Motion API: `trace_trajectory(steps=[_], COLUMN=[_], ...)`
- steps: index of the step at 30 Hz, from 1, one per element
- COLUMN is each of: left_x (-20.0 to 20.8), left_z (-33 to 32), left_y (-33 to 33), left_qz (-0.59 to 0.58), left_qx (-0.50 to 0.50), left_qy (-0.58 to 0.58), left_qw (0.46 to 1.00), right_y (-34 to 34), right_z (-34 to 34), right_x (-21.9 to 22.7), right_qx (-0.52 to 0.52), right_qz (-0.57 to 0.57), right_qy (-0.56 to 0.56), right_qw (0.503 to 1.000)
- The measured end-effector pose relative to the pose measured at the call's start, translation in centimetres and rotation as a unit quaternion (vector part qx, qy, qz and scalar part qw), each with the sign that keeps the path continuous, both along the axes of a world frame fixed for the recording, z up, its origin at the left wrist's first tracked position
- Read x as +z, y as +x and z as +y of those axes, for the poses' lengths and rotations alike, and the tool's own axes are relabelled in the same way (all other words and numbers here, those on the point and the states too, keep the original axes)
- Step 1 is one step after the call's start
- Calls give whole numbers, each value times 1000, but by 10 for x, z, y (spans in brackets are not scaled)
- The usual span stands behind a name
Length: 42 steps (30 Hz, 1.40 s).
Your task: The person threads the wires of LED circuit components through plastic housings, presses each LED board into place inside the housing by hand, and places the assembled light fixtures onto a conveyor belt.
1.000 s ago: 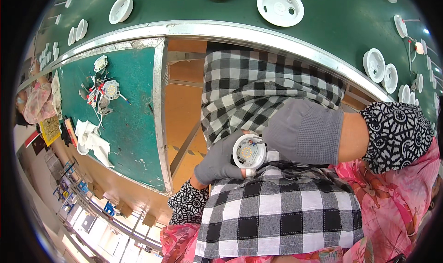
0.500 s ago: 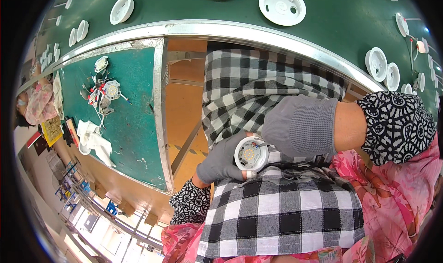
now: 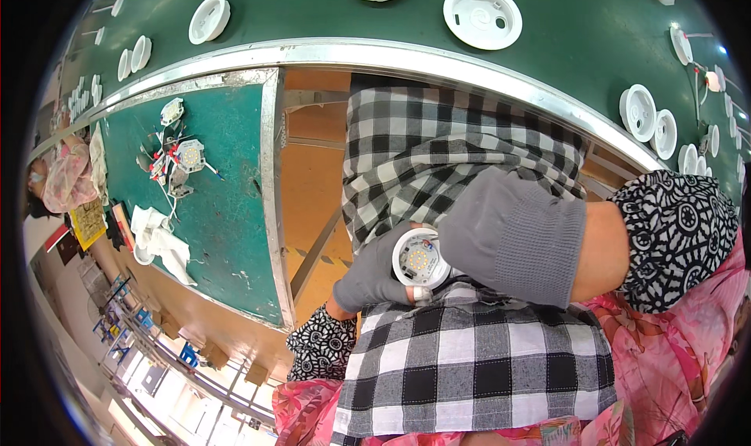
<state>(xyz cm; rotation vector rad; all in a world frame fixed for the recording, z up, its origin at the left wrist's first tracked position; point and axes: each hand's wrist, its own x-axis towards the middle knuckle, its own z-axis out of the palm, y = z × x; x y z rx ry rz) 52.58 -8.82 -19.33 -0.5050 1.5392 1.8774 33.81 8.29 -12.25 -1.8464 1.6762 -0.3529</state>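
Observation:
Above my lap, my left hand [image 3: 369, 272], in a grey glove with bare fingertips, is closed around a round white lamp housing [image 3: 397, 275]. Inside the housing lies a circuit board [image 3: 420, 259] with a ring of small yellow LEDs, facing up. A bit of wire shows near the board's upper edge. My right hand [image 3: 501, 231], gloved in grey too, is bent over the right rim of the housing. The back of the glove hides its fingers, so whether it grips anything is not visible.
The green bench ahead carries several white housings [image 3: 483, 17] and, at right, wired parts [image 3: 682, 44]. A lower green table [image 3: 235, 235] at left holds LED boards with wires [image 3: 188, 156] and a white cloth [image 3: 163, 242]. A metal edge [image 3: 344, 52] borders the bench. Another person [image 3: 66, 176] is at far left.
My right hand has turned and shifted slightly down and left, closer over the housing's right rim. The housing in my left hand has moved a little left and up.

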Motion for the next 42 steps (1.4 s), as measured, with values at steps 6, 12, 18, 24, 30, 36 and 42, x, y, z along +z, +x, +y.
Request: trace_trajectory(steps=[6, 12, 18, 24, 30, 36, 42], left_x=[-11, -22, -20, -20, -20, -14, -9], left_z=[-4, -6, -7, -6, -6, -5, -1], left_y=[0, 10, 6, 6, 7, 1, -3], left_qz=[-21, -24, -25, -32, -31, -37, -2], left_qx=[6, 16, 10, 11, 13, 16, 19], left_qy=[71, 97, 94, 88, 83, 79, 43], left_qw=[997, 995, 995, 996, 996, 996, 999], right_y=[-8, -5, -9, -7, -4, -6, 5], right_z=[3, 7, 1, 3, 5, 1, 5], right_x=[-1, -19, -14, -16, -22, -9, -6], right_qx=[-3, -2, -11, 0, -4, 9, -45], right_qz=[68, 55, 20, 29, 12, 17, -16], right_qy=[-15, -74, -66, -58, -80, -34, -20], right_qw=[998, 996, 998, 998, 997, 999, 999])
